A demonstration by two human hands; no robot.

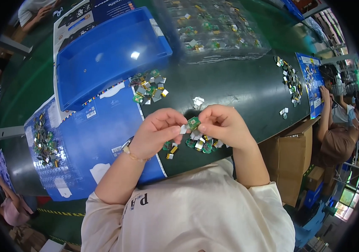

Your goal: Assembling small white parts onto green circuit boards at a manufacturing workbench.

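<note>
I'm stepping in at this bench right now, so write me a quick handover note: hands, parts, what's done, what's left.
Left hand and right hand pinch one small green circuit board between their fingertips, above the dark table.
Small pile of boards lies right under the hands; another pile sits beside the empty blue bin.
Nothing in the bin yet; both piles remain.

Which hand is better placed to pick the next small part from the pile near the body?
Probably the right hand: it sits directly above the pile of small parts. The left hand is farther aside; both pinch the green part.
</note>
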